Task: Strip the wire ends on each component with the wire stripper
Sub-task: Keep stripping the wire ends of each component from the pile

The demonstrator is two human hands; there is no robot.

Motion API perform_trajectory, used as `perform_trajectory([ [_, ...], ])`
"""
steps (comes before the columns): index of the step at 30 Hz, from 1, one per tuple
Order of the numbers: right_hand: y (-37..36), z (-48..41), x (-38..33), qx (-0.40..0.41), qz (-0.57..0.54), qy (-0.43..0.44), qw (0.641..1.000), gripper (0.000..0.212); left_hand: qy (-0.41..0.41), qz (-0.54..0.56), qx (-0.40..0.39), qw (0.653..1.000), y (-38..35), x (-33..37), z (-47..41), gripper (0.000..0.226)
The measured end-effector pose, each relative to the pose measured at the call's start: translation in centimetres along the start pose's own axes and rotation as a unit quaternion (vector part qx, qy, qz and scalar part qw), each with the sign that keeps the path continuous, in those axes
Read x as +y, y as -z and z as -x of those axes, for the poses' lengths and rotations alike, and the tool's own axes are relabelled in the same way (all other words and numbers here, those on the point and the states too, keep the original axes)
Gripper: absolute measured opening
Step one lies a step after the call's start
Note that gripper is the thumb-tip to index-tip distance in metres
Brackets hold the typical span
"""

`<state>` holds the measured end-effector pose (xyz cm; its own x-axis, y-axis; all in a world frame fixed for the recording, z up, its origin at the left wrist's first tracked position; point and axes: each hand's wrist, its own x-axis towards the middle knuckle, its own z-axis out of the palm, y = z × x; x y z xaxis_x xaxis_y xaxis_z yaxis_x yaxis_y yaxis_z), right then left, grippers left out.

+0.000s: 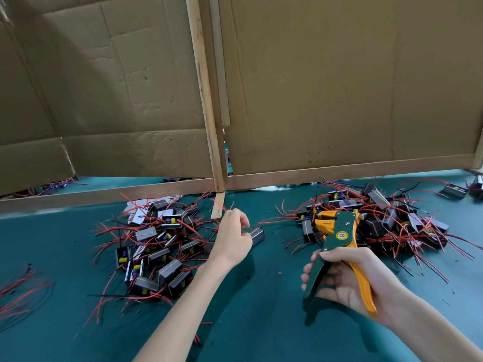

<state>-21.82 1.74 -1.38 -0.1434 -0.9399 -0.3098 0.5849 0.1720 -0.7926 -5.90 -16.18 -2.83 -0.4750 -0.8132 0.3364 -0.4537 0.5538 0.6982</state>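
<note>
Teal bench mat (261,309) recorded as the work surface. Two cardboard panels (339,87) in a wooden frame (207,113) stand behind it.

Step in hand: one component (257,235) is held by the left hand (232,239) in the gap between the two piles. Whether it rests on the mat cannot be told. The fingers are curled and the black body is pinched at its near end. A red lead (277,222) runs from it toward the right. The wire stripper (337,239) is gripped in the right hand (350,280), with the fingers wrapped round the green handle and the orange handle lying against the palm. The handles are spread apart, and no wire is seen in the head. Stripper and component are near each other but not touching.

Judgement: a strip is being set up, not made. It cannot be told whether this component's leads are already bared. The next move calls for a lead end to be fed squarely into the open head and steadied by the left hand, then for the handles to be squeezed.

Counts:
- Wire stripper: one.
- Component in hand: one.
- Piles: two, the left pile (156,246) and the right pile (392,218). Each is judged to hold over a dozen bodies. An exact tally is prevented by overlap and tangled leads.
- Stray unit (456,190): one, at far right, well apart.
- Loose bundle of red wires (21,288): one, at far left.
- Scraps of red insulation (206,322): a few, scattered on the mat.
</note>
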Motion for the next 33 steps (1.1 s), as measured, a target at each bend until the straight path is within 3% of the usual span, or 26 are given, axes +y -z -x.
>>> perform_trajectory([
  [4, 0.1, -0.1, 0.1, 0.001, 0.002, -0.003, 1.000, 0.013, -0.043, -0.097, -0.037, 0.994, 0.1, -1.5, 0.2, 0.040],
  [7, 0.4, -0.4, 0.2, 0.002, 0.000, -0.007, 1.000, 0.014, 0.000, -0.141, -0.052, 0.989, 1.2, -2.3, -0.3, 0.046],
  [13, 0.8, -1.0, 0.4, 0.009, -0.002, -0.015, 1.000, 0.018, 0.051, -0.258, -0.057, 0.963, 2.7, -3.3, -0.6, 0.032],
  [21, 1.1, -1.1, 0.5, 0.006, -0.004, -0.014, 1.000, 0.018, -0.007, -0.377, -0.038, 0.925, 1.5, -2.7, 0.0, 0.036],
  [30, 1.3, -1.3, 0.5, 0.001, -0.008, -0.013, 1.000, 0.020, -0.075, -0.425, 0.069, 0.899, 1.5, -0.8, 0.0, 0.029],
  [33, 1.4, -1.4, 0.5, 0.001, -0.008, -0.013, 1.000, 0.021, -0.091, -0.357, 0.090, 0.925, 1.5, 0.0, -0.1, 0.033],
])
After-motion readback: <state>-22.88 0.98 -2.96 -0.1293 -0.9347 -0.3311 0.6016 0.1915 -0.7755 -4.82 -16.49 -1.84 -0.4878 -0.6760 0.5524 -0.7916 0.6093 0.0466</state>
